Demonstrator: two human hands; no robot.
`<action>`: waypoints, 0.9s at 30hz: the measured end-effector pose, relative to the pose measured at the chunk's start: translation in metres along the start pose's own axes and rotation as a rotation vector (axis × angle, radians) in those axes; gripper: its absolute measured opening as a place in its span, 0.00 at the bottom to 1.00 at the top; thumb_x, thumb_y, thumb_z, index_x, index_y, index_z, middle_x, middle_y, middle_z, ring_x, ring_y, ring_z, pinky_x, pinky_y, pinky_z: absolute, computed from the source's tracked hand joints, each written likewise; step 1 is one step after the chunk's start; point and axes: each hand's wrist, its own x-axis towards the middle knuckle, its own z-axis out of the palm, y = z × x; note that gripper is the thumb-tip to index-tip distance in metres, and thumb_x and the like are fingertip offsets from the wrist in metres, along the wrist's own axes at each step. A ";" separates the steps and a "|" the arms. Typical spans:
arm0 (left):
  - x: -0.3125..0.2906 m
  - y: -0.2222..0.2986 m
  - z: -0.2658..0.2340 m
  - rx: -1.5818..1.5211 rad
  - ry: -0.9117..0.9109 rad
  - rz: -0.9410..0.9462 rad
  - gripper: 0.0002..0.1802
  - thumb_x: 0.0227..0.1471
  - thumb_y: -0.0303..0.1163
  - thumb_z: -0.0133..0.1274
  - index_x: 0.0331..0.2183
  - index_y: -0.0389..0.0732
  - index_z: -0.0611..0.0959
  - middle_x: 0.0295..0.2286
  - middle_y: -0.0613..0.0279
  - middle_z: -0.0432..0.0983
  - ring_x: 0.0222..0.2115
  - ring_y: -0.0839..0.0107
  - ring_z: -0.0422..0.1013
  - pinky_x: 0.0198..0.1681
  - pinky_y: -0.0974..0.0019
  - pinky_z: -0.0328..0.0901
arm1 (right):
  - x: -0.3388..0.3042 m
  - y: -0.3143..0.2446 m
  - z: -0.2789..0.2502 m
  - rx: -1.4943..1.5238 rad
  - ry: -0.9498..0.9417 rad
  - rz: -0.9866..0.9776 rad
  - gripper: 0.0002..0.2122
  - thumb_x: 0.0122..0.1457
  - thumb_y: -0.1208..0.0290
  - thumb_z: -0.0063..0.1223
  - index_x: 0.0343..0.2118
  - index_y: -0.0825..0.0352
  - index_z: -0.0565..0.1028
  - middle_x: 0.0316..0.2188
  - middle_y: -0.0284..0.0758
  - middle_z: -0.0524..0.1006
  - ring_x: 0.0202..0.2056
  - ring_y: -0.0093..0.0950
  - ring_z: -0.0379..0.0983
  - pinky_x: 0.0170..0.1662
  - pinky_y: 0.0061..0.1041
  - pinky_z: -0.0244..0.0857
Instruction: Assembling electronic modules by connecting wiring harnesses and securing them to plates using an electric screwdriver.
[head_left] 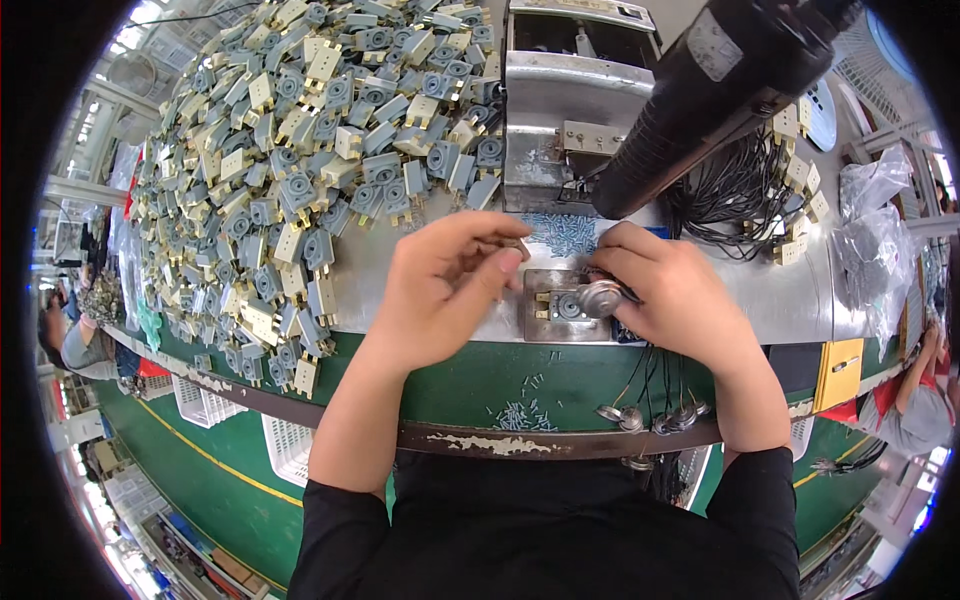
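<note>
My left hand (pixel 440 290) hovers left of a small metal fixture (pixel 570 332), its fingers curled toward the thumb. What they hold, if anything, is too small to make out. In the fixture lies a grey housing (pixel 566 305) with brass prongs pointing left. My right hand (pixel 665 290) grips a round metal disc part (pixel 601 298) with a dark wire, over the right side of that housing. Just beyond the fixture spreads a heap of small screws (pixel 562 235). A thick black cylindrical tool (pixel 690 105) slants down from the upper right, its lower end above the screws.
A large pile of grey and cream housings (pixel 300 170) covers the bench's left. Behind the fixture stands a metal machine (pixel 560 90). Black cables with cream plugs (pixel 735 195) lie at right. Wired discs (pixel 680 418) and loose screws (pixel 520 415) rest near the front edge.
</note>
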 end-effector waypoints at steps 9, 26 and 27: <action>0.000 -0.012 -0.002 -0.130 0.031 -0.036 0.14 0.64 0.19 0.53 0.51 0.29 0.80 0.38 0.51 0.83 0.30 0.73 0.78 0.31 0.73 0.72 | 0.001 0.008 -0.007 0.204 0.098 -0.074 0.11 0.48 0.73 0.64 0.34 0.71 0.84 0.36 0.43 0.82 0.33 0.40 0.81 0.36 0.34 0.75; 0.001 -0.029 0.021 0.362 -0.190 0.206 0.12 0.47 0.23 0.70 0.36 0.37 0.89 0.37 0.58 0.85 0.20 0.80 0.69 0.24 0.74 0.65 | -0.008 0.055 -0.016 1.160 0.170 -0.088 0.16 0.49 0.64 0.78 0.22 0.71 0.80 0.27 0.41 0.79 0.25 0.26 0.74 0.28 0.26 0.64; 0.001 -0.030 0.022 0.372 -0.200 0.197 0.11 0.47 0.23 0.70 0.36 0.37 0.89 0.38 0.58 0.85 0.19 0.80 0.66 0.24 0.74 0.63 | -0.008 0.055 -0.014 1.164 0.175 -0.085 0.16 0.49 0.64 0.78 0.22 0.71 0.80 0.27 0.41 0.79 0.25 0.26 0.74 0.28 0.26 0.64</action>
